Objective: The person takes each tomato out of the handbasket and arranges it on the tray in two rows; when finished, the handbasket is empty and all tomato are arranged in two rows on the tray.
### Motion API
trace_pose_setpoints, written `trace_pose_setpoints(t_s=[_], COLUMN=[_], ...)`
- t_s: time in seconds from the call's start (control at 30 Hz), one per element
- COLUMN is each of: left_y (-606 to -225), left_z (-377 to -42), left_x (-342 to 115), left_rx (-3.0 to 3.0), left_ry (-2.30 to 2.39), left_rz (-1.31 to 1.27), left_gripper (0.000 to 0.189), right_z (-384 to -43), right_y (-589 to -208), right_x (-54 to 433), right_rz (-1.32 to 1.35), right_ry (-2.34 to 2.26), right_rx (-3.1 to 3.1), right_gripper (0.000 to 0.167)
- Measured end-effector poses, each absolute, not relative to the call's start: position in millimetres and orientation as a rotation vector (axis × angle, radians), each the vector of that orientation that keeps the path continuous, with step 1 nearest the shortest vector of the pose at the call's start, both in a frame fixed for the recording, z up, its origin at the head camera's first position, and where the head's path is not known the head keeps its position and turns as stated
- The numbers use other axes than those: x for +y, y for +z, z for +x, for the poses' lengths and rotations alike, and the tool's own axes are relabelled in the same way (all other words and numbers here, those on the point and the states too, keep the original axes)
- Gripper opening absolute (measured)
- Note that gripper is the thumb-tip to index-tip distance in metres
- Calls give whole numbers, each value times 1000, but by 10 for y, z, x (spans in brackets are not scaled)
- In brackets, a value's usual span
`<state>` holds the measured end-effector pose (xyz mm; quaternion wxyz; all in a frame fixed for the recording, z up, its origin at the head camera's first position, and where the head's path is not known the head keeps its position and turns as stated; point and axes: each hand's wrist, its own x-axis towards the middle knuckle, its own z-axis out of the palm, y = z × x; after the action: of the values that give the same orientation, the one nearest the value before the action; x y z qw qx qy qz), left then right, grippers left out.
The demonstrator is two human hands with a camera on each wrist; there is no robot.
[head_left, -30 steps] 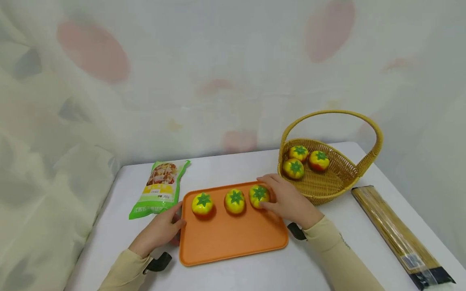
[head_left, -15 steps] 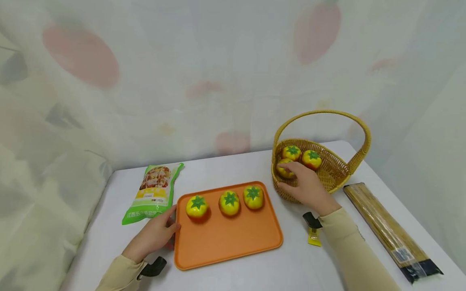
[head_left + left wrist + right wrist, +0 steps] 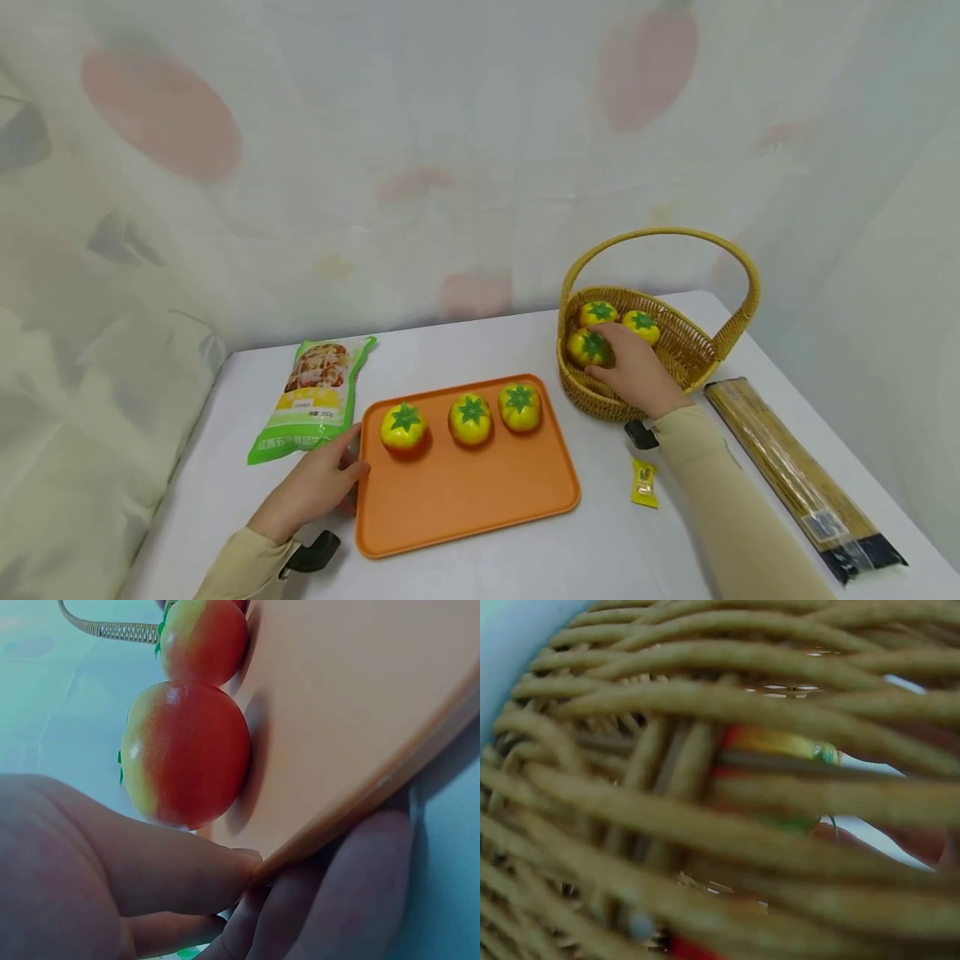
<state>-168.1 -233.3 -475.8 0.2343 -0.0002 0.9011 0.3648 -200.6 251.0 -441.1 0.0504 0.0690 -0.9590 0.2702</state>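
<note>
My left hand (image 3: 313, 486) pinches the left edge of an orange tray (image 3: 480, 496), thumb at the rim and fingers beneath, as the left wrist view shows. Along the tray's far side sit three yellow-and-red tomatoes with green star-shaped tops: a left tomato (image 3: 403, 428), a middle tomato (image 3: 471, 419) and a right tomato (image 3: 520, 407). Inside a wicker basket (image 3: 600, 406), my right hand (image 3: 637, 367) grips the nearest tomato (image 3: 585, 348), thumb and fingers on its two sides. Behind it lie two more, a back tomato (image 3: 597, 312) and another tomato (image 3: 642, 325). Wicker hides most of the right wrist view.
A green food packet (image 3: 318, 392) lies left of the tray. Right of the tray is a small yellow sachet (image 3: 644, 483). A long pack of thin sticks (image 3: 795, 467) lies along the table's right side. The basket's tall handle (image 3: 660, 232) arches over it.
My right hand has left the right tomato on the tray, moved right into the basket and closed round the nearest tomato there. The yellow sachet has come into view. My left hand stays at the tray.
</note>
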Motion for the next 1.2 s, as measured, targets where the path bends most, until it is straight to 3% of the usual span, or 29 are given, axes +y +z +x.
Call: trace_pose_setpoints(t_s=[0.63, 1.2], left_y=[-4749, -4790], left_z=[-1675, -1649], left_x=[-2334, -2339], left_rx=[2480, 2498], left_ry=[991, 1033], left_rz=[5, 13], left_gripper=[76, 75], right_z=[-2097, -1844], right_y=[-4446, -4159], right_x=[2535, 2571], right_rz=[161, 232], right_ry=[786, 742], right_rx=[-3007, -2977], right_gripper=[69, 66])
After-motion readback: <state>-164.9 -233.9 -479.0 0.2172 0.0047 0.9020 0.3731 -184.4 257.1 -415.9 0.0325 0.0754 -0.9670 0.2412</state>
